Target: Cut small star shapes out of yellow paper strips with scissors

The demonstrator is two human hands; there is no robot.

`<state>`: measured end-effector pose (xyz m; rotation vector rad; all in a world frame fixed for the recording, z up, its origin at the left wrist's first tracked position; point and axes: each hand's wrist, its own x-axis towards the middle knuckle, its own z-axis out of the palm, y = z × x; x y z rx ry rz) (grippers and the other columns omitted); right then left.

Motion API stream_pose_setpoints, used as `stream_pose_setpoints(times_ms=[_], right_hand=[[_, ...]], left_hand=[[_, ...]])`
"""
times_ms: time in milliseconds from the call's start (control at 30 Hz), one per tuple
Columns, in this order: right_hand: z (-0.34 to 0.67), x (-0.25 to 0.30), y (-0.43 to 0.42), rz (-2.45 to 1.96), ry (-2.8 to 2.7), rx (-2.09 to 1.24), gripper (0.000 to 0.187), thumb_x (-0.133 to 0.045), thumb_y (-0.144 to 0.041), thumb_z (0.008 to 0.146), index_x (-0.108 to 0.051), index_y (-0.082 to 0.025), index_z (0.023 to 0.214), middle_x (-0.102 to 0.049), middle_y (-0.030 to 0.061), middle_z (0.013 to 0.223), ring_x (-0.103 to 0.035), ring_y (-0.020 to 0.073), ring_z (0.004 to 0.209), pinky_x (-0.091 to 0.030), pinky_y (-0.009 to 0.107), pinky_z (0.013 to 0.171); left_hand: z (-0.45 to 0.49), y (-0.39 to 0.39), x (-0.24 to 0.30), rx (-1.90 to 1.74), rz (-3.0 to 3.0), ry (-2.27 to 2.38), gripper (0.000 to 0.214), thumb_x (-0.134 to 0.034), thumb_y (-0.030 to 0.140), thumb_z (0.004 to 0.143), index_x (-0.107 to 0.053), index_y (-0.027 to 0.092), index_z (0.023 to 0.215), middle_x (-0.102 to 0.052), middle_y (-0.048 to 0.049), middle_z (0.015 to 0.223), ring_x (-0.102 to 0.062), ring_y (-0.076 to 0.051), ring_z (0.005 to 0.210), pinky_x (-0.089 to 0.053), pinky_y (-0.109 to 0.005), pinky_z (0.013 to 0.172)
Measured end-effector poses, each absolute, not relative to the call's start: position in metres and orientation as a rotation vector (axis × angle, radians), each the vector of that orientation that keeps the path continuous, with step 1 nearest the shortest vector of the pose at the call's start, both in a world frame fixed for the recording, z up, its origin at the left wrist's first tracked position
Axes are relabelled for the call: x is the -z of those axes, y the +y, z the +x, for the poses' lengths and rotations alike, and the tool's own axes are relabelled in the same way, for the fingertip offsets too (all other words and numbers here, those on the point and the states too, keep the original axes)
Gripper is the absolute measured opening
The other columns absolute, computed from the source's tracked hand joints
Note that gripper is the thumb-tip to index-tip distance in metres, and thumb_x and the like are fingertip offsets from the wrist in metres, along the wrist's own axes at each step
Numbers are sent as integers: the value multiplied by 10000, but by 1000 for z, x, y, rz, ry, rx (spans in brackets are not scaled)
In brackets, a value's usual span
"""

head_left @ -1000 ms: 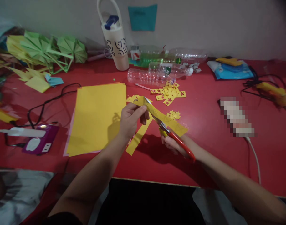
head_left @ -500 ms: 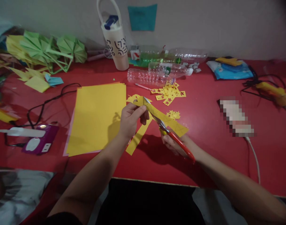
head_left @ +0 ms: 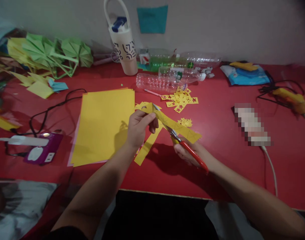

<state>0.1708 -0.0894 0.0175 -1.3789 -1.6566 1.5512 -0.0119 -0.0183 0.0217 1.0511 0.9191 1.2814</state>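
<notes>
My left hand (head_left: 139,126) pinches the upper end of a yellow paper strip (head_left: 179,128) held above the red table (head_left: 217,160). My right hand (head_left: 187,154) grips red-handled scissors (head_left: 182,142), whose blades lie along the strip and point up-left toward my left fingers. A second yellow strip (head_left: 147,146) hangs or lies below my left hand. Beside my left hand lies a stack of yellow sheets (head_left: 104,125). Cut yellow star pieces (head_left: 180,100) lie just beyond the scissors.
Empty plastic bottles (head_left: 165,80) and a white bottle carrier (head_left: 123,46) stand at the back. Green folded paper shapes (head_left: 49,55) fill the back left. A purple device with cables (head_left: 42,148) is at left, a glue gun (head_left: 291,98) at right, a white cable (head_left: 271,166) near the front edge.
Almost nothing differs; the scissors and my right hand have shifted very slightly along the strip.
</notes>
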Motion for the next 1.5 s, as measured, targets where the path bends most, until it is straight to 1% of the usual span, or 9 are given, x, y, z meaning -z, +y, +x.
stream_pose_setpoints(times_ms=[233, 367, 467, 600, 700, 867, 1000, 1267, 1500], right_hand=[[171, -20, -88, -1460, -1620, -1584, 484, -531, -657, 810, -347, -247, 633, -332, -65, 502, -317, 87, 411, -228, 250, 383], [170, -26, -85, -1421, -1599, -1615, 489, -582, -638, 799, -358, -245, 615, -353, -64, 498, -314, 82, 423, -241, 254, 394], [170, -27, -85, -1402, -1586, -1597, 488, -593, -631, 801, -350, -249, 618, -350, -68, 502, -312, 84, 433, -246, 253, 398], [170, -25, -85, -1410, -1583, -1600, 488, -592, -634, 801, -345, -252, 625, -348, -71, 514, -315, 84, 437, -245, 251, 394], [170, -25, -85, -1423, -1578, -1600, 501, -591, -655, 793, -347, -254, 617, -348, -67, 517, -317, 86, 434, -245, 253, 390], [169, -28, -84, -1432, -1568, -1588, 517, -588, -681, 787, -342, -260, 616, -342, -66, 517, -314, 96, 435, -242, 257, 392], [169, -28, -83, -1429, -1577, -1581, 513, -599, -663, 786, -345, -252, 613, -338, -68, 521, -315, 91, 445, -240, 252, 408], [172, -27, -81, -1455, -1597, -1621, 531, -600, -676, 774, -326, -249, 618, -321, -84, 503, -300, 78, 429, -229, 237, 411], [177, -29, -79, -1466, -1721, -1647, 556, -557, -725, 772, -325, -244, 620, -336, -71, 529, -317, 78, 456, -243, 243, 434]], left_hand=[[-12, -17, -24, -1299, 1025, 914, 195, -667, 305, 695, -549, 191, 589, -539, 57, 456, -483, -58, 350, -384, -182, 340], [-15, -13, -23, -1360, 1026, 907, 253, -648, 282, 723, -465, 197, 570, -443, 77, 453, -436, -41, 355, -369, -169, 352], [-17, -10, -24, -1429, 995, 907, 230, -654, 250, 693, -453, 196, 596, -397, 86, 469, -422, -32, 393, -371, -154, 388], [-17, -10, -27, -1404, 970, 909, 218, -649, 260, 667, -438, 207, 653, -466, 79, 507, -511, -63, 457, -456, -193, 461], [-18, -11, -29, -1344, 959, 905, 218, -630, 272, 687, -419, 219, 703, -521, 75, 516, -555, -81, 467, -467, -203, 457], [-20, -11, -32, -1259, 958, 946, 218, -610, 334, 759, -417, 239, 794, -523, 96, 479, -485, -60, 361, -352, -165, 349], [-21, -11, -37, -1225, 960, 942, 270, -683, 344, 711, -446, 232, 775, -495, 116, 427, -342, -26, 288, -224, -150, 286], [-23, -9, -41, -1266, 945, 1016, 205, -727, 269, 593, -543, 188, 635, -544, 71, 426, -332, -12, 296, -208, -157, 289], [-26, -7, -40, -1274, 990, 1076, 126, -715, 237, 576, -601, 188, 601, -502, 71, 407, -352, -20, 332, -193, -156, 300]])
